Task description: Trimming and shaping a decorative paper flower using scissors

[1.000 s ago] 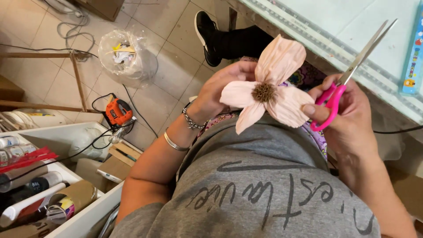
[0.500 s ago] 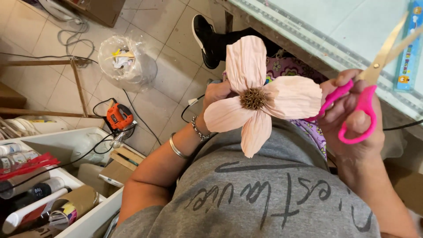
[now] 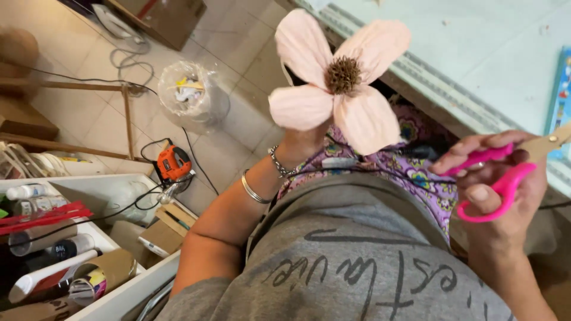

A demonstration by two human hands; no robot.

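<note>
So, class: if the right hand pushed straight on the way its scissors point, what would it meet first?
Probably the pale green table: the right hand aims the pink-handled scissors up and rightward, over the table's edge. Depth is unclear.

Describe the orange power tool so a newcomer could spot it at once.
Start at the tiled floor, left of the person's left hand. Below the plastic-lined bin lies the jigsaw, beside a white drawer. It alone is bright orange and black, with a trailing black cord.

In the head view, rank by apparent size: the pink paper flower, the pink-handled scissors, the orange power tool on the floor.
1. Pink paper flower, held up by the left hand.
2. Pink-handled scissors, partly cut off at the frame edge.
3. Orange power tool.
The tool lies farther from the camera, so its true size is unsure.
</note>
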